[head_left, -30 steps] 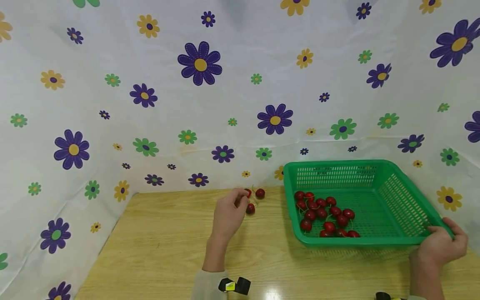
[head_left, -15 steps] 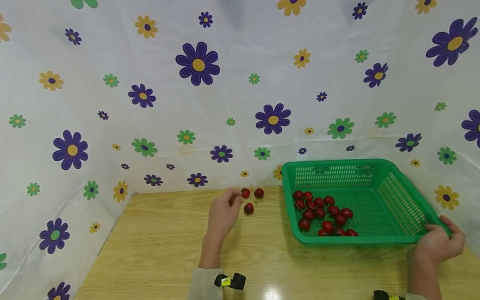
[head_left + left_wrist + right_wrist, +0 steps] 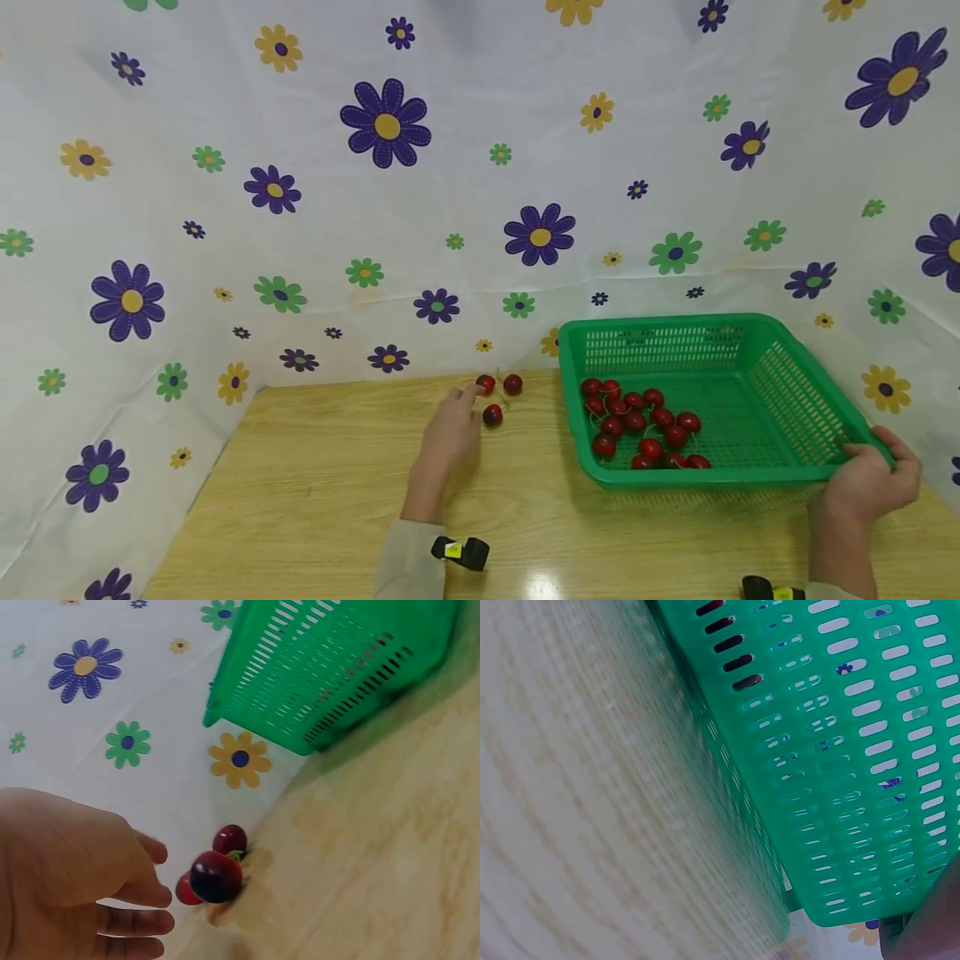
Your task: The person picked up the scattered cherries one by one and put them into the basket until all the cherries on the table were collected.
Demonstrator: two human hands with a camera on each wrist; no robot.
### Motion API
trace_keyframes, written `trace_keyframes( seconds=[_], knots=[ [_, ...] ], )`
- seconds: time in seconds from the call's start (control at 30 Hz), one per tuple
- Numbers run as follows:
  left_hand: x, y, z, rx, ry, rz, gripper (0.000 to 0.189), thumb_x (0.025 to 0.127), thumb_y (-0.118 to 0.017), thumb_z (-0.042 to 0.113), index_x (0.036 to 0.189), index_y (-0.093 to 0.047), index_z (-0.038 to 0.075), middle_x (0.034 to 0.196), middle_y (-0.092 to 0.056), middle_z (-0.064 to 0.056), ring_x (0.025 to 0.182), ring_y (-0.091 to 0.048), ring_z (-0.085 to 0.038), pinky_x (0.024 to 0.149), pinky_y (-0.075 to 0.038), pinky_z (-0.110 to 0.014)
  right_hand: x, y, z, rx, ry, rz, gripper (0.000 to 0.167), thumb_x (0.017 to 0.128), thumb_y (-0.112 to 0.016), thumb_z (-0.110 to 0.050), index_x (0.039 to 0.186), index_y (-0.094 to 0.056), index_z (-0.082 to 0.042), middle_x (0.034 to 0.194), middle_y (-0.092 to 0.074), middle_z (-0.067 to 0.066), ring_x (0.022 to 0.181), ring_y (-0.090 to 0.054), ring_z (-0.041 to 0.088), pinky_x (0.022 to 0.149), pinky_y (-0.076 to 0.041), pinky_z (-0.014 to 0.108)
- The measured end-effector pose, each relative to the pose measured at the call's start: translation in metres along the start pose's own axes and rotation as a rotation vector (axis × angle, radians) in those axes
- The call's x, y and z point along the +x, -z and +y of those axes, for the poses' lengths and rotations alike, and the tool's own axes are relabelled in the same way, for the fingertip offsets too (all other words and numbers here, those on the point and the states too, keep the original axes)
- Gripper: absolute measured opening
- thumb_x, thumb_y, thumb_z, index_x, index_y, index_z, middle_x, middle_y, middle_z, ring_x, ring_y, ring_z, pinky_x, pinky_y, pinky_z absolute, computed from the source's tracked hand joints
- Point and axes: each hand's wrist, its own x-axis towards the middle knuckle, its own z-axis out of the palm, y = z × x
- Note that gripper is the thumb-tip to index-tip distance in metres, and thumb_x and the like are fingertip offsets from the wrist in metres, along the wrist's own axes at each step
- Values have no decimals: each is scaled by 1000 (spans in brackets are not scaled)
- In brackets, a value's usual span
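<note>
Three dark red cherries lie in a group on the wooden table near the wall: a back-left cherry, a back-right cherry and a front cherry. My left hand is just left of them, fingers reaching towards them; a fingertip is at the edge of the back-left one, contact unclear. In the left wrist view the left hand has loosely extended fingers and nothing between them. My right hand grips the near right corner of a green plastic basket. Several cherries with stems sit in its left part.
A white cloth printed with flowers hangs behind and at both sides of the table. The basket's slotted left wall stands a short way right of the three cherries.
My left hand first drew slightly left from the cherries, and its fingers have since straightened out. The loose cherries keep their places. My right hand stays on the basket; the head view shifts slightly.
</note>
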Motion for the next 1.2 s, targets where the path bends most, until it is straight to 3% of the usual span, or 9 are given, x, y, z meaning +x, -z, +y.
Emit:
trace_keyframes(
  seconds=[0.13, 0.33, 0.53, 0.63, 0.9, 1.07, 1.2],
  knots=[
    [3, -11, -2, 58, -27, -72, 44, 102, -45, 6, 145, -49, 15, 135, -51, -23, 121, -53, -43, 91, -50, -56, -2, 0, 0, -13, 16, 0, 40, 88, -39, 11, 102, -62, -18, 113, -46, -8, 92, -42, 6, 72, -35, 18],
    [8, -27, 0, 130, -86, -13, 34, 102, -53, 22, 134, -58, 11, 134, -54, -18, 121, -48, -43, 99, -41, -57, -1, -1, 0, 29, 6, -5, 40, 87, -39, 12, 101, -63, -17, 112, -47, -6, 92, -43, 7, 72, -37, 18],
    [12, -39, 8, 273, -156, 17, 27, 100, -58, 21, 124, -64, 10, 127, -60, -13, 120, -48, -41, 102, -38, -56, 0, -3, -5, 91, -44, -6, 40, 85, -41, 15, 98, -63, -15, 114, -50, -6, 109, -46, 8, 80, -40, 16],
    [13, -40, 11, 312, -177, 45, 24, 98, -63, 20, 119, -67, 10, 121, -63, -12, 118, -50, -40, 100, -40, -54, 1, -4, -8, 92, -57, -6, 39, 84, -41, 15, 97, -63, -15, 115, -51, -6, 117, -45, 7, 83, -38, 12],
    [12, -42, 14, 349, -239, 78, 4, 94, -68, 17, 93, -69, 13, 106, -63, -13, 109, -54, -40, 94, -44, -53, 3, -2, -8, 72, -52, 0, 39, 84, -41, 14, 98, -62, -15, 118, -49, -6, 114, -44, 7, 80, -38, 14],
    [10, -43, 17, 380, -263, 84, 15, 92, -71, 15, 77, -65, 15, 96, -63, -8, 106, -54, -37, 93, -46, -51, 5, -1, -7, 83, -54, -2, 39, 84, -41, 15, 98, -62, -15, 119, -49, -6, 116, -44, 7, 80, -38, 13],
    [8, -42, 20, 394, -268, 82, 17, 90, -73, 14, 75, -65, 16, 88, -64, -6, 101, -56, -35, 88, -47, -49, 6, 0, -6, 80, -46, -2, 38, 84, -40, 14, 97, -62, -14, 120, -49, -5, 115, -45, 8, 81, -39, 14]
  ],
)
